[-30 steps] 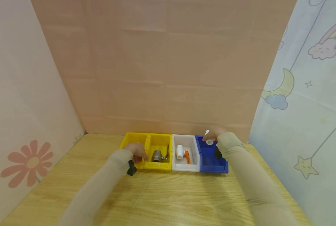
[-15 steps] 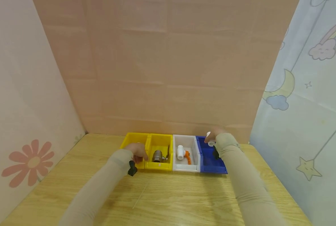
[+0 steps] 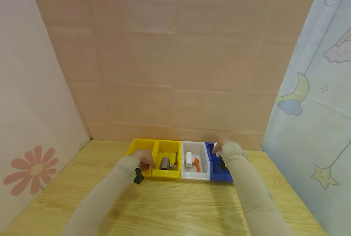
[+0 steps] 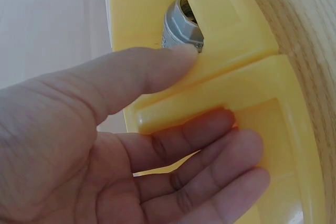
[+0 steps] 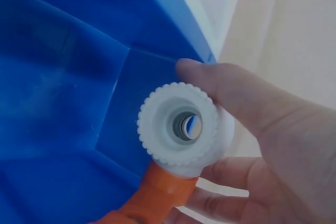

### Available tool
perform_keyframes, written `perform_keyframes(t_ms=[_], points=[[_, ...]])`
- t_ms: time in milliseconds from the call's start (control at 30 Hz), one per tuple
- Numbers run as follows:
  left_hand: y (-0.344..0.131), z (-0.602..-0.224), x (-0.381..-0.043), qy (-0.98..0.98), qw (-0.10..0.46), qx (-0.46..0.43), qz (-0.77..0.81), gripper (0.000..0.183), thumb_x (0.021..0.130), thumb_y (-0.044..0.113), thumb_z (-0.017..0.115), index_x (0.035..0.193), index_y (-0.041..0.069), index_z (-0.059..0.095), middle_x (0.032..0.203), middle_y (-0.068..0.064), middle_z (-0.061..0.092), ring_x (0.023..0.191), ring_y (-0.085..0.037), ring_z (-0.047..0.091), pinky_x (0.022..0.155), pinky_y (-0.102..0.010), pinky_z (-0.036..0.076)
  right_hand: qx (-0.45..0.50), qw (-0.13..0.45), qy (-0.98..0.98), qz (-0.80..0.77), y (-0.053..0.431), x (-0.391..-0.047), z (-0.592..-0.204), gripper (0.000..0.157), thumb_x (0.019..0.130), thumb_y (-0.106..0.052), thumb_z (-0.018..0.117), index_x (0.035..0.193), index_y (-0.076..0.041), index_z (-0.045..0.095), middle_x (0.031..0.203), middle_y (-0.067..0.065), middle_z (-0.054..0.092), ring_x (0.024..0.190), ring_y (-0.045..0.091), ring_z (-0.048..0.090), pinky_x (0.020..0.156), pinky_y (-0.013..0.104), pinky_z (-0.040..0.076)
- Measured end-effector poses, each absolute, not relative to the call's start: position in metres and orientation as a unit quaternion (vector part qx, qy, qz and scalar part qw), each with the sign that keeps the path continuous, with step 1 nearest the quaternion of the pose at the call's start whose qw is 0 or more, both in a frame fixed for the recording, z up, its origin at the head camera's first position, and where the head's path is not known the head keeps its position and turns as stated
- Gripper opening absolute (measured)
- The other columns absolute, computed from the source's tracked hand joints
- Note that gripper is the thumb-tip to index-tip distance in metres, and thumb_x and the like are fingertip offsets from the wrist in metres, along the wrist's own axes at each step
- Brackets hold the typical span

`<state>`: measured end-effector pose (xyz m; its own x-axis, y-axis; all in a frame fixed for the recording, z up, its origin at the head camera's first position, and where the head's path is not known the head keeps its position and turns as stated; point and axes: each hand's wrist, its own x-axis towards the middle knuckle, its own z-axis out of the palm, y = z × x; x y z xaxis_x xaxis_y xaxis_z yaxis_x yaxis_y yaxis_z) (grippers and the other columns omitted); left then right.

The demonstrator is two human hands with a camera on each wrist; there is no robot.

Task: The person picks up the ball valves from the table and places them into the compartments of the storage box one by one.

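In the right wrist view, my right hand (image 5: 236, 129) holds a white plastic ball valve (image 5: 160, 124) with an orange handle (image 5: 163, 192). Its thumb lies along the valve's upper side and its fingers are behind. The valve is inside the blue bin (image 5: 47, 77); my sleeve partly covers that bin in the head view. My left hand (image 3: 143, 158) rests at the left yellow bin (image 4: 294, 129), loosely curled fingers hanging into it, thumb across the divider. The thumb tip is right at a metal ball valve (image 4: 181, 27) in the neighbouring yellow bin (image 3: 166, 144). No object shows between its fingers.
A white bin (image 3: 194, 175) stands between the yellow and blue bins, holding another white valve (image 3: 189, 159) with an orange handle. The bins form a row on the wooden table (image 3: 175, 209) before a brown backdrop (image 3: 175, 82). Patterned sheets (image 3: 326, 124) hang at both sides.
My right hand with the white valve has moved slightly left and lower at the blue bin. The left hand has stayed in place.
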<state>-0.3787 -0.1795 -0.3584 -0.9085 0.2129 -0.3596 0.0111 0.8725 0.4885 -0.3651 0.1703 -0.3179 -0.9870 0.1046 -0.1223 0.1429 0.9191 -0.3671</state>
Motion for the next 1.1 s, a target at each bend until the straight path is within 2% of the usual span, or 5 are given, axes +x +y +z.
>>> perform_keyframes(t_ms=[333,533,700,833,1100], points=[[-0.179,-0.355,-0.374,0.944,0.206,0.059,0.251,0.018,0.076,0.020,0.074,0.079,0.006,0.065,0.078,-0.012,0.063,0.067,-0.026,0.058,0.055,-0.031,0.048,0.066,0.049,0.980,-0.184,0.177,-0.386,-0.342,0.039,0.068,-0.018,0.079,0.097,0.003,0.065,0.099,0.016,0.063,0.083,0.026,0.057,0.070,0.037,0.050],[-0.179,-0.354,-0.372,0.945,0.201,0.066,0.250,0.018,0.077,0.020,0.073,0.080,0.005,0.065,0.079,-0.011,0.062,0.069,-0.026,0.058,0.056,-0.030,0.047,0.059,0.036,0.981,-0.181,0.183,-0.393,-0.355,0.039,0.063,-0.019,0.081,0.093,0.002,0.067,0.097,0.015,0.064,0.082,0.026,0.058,0.069,0.038,0.050],[-0.179,-0.355,-0.373,0.941,0.206,0.053,0.263,0.018,0.076,0.019,0.074,0.081,0.005,0.064,0.078,-0.011,0.061,0.068,-0.026,0.057,0.056,-0.031,0.047,0.070,0.040,0.980,-0.181,0.185,-0.395,-0.365,0.038,0.066,-0.019,0.077,0.092,0.004,0.064,0.087,0.015,0.063,0.077,0.026,0.058,0.064,0.037,0.050],[-0.178,-0.356,-0.374,0.941,0.207,0.052,0.262,0.018,0.077,0.020,0.074,0.082,0.005,0.064,0.079,-0.011,0.061,0.068,-0.026,0.057,0.056,-0.031,0.048,0.066,0.043,0.984,-0.158,0.184,-0.394,-0.368,0.030,0.067,-0.021,0.072,0.084,0.003,0.064,0.079,0.011,0.061,0.072,0.024,0.056,0.061,0.034,0.048],[-0.177,-0.356,-0.373,0.943,0.204,0.060,0.254,0.019,0.076,0.021,0.074,0.081,0.005,0.064,0.082,-0.013,0.063,0.069,-0.027,0.058,0.056,-0.031,0.047,0.055,0.045,0.989,-0.129,0.180,-0.390,-0.373,0.022,0.072,-0.020,0.068,0.079,0.001,0.064,0.076,0.009,0.059,0.070,0.022,0.055,0.062,0.033,0.047]])
